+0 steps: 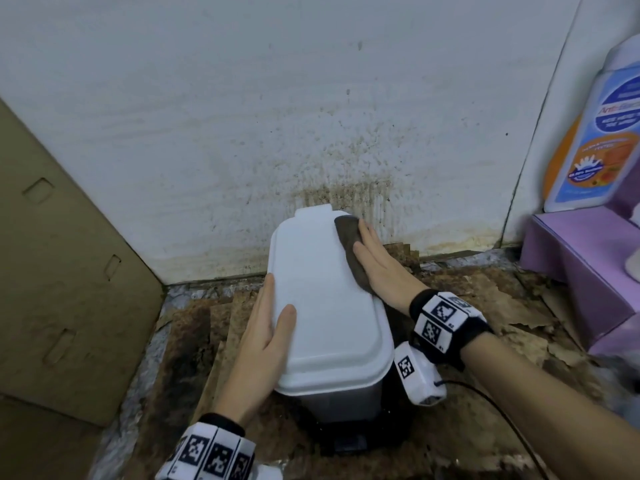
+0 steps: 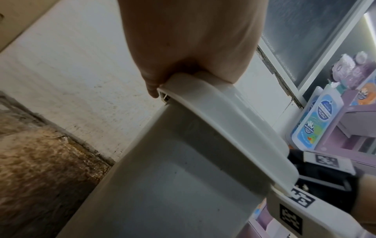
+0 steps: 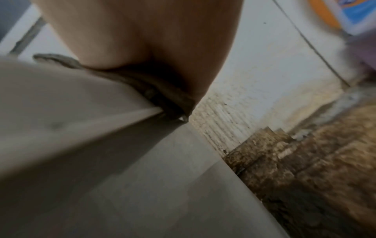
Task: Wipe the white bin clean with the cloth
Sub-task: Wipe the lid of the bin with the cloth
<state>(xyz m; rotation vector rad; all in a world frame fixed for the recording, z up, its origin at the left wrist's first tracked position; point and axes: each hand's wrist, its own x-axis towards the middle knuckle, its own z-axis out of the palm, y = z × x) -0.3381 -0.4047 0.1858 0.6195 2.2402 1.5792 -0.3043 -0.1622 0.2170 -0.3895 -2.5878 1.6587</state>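
The white bin (image 1: pixel 322 306) stands on the floor against the wall with its lid down. My left hand (image 1: pixel 268 317) holds the lid's left edge, thumb on top and fingers along the side. In the left wrist view that left hand (image 2: pixel 183 48) clasps the lid rim (image 2: pixel 223 120). A dark brown-grey cloth (image 1: pixel 349 244) lies on the lid's far right edge. My right hand (image 1: pixel 369 245) presses flat on it with straight fingers. The blurred right wrist view shows the right hand (image 3: pixel 142 32) pinning the cloth (image 3: pixel 158 90) over the rim of the bin (image 3: pixel 81 112).
A flattened cardboard sheet (image 1: pixel 62 271) leans at the left. The wall (image 1: pixel 311 133) behind the bin is stained. A purple box (image 1: pixel 581 271) with a soap bottle (image 1: pixel 602 133) stands at the right. The brown floor covering (image 1: pixel 485 306) is peeling, and a black cable (image 1: pixel 502 410) trails from my right wrist.
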